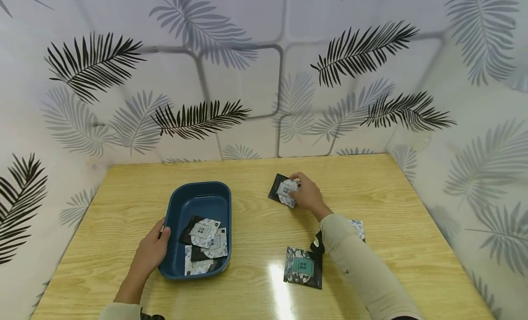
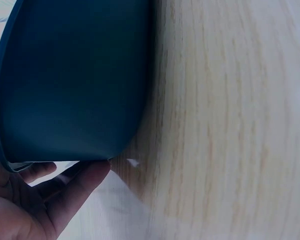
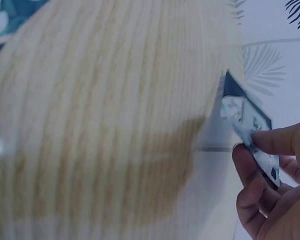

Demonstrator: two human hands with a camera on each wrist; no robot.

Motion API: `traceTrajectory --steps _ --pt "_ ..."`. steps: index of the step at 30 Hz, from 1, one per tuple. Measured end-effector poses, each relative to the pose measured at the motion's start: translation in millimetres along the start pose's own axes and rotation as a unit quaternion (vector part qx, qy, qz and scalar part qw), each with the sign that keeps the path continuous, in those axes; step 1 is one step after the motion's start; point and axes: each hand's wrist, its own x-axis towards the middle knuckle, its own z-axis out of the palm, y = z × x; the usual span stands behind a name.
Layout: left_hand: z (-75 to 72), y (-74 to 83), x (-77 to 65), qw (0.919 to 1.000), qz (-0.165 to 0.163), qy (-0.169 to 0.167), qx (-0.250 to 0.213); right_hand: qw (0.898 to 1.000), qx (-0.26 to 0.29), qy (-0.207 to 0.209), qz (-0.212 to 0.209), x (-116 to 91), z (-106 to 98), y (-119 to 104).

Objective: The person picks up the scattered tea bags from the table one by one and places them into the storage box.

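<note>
My right hand [image 1: 308,195] pinches a small flat sachet [image 1: 284,190], black with a white-and-blue floral print, at the far middle of the table. In the right wrist view the thumb lies on the face of the sachet [image 3: 255,130] and the fingers are behind it, with the sachet tilted up. My left hand [image 1: 151,250] grips the left side of a dark blue plastic basin [image 1: 206,204], thumb at its rim and fingers along the outer wall. Several similar sachets [image 1: 201,231] lie overlapping in the basin's near half.
A black sachet with a green label [image 1: 303,267] lies on the wooden table [image 1: 255,219] at the near middle. Another floral sachet [image 1: 358,228] shows partly behind the right sleeve. Leaf-patterned covering [image 1: 247,91] rises behind the table.
</note>
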Motion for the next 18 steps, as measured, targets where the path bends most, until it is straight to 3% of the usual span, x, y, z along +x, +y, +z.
traceTrajectory --steps 18 --pt "-0.3 0.0 0.7 0.9999 -0.008 -0.006 0.000 0.999 -0.020 0.018 0.023 -4.3 -12.0 -5.3"
